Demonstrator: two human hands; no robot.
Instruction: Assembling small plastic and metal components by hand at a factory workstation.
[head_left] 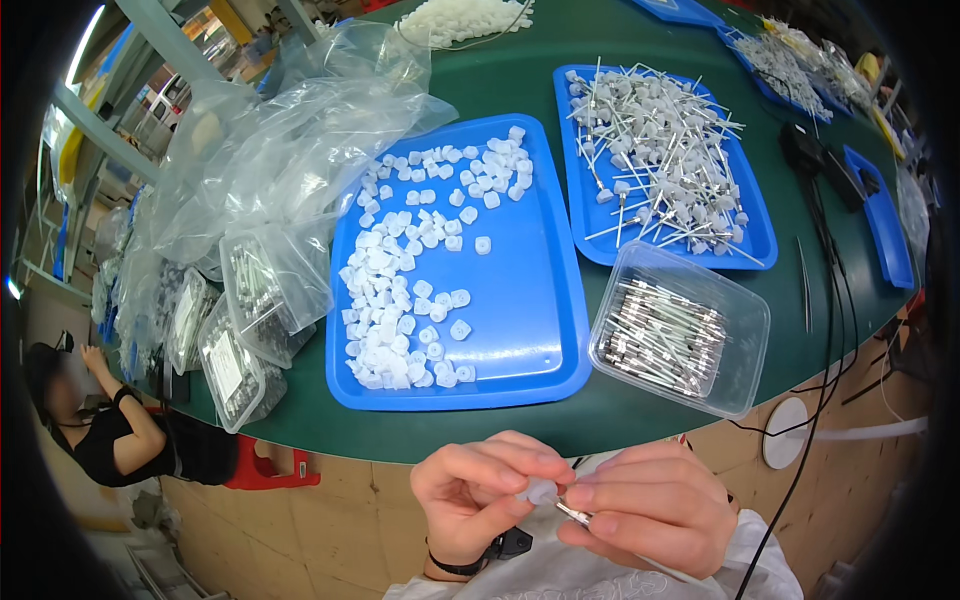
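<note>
My left hand [465, 495] pinches a small translucent white plastic cap [540, 491] between thumb and fingers, just off the table's front edge. Facing it, my right hand [655, 505] is closed on a thin white rod with a metal end [573, 513]. The rod's metal end points at the cap and meets or nearly meets it; fingers hide the exact contact. Loose caps of the same look lie in a blue tray [520, 310]. A clear plastic tub [745, 345] at its right holds many similar metal-ended rods.
Behind the tub, another blue tray [765, 240] is heaped with capped rods. Clear bags [270, 150] and small clear boxes [235, 365] crowd the left. Tweezers [805, 285] and black cables [830, 270] lie right on the green table [480, 90]. Another person [120, 430] sits at far left.
</note>
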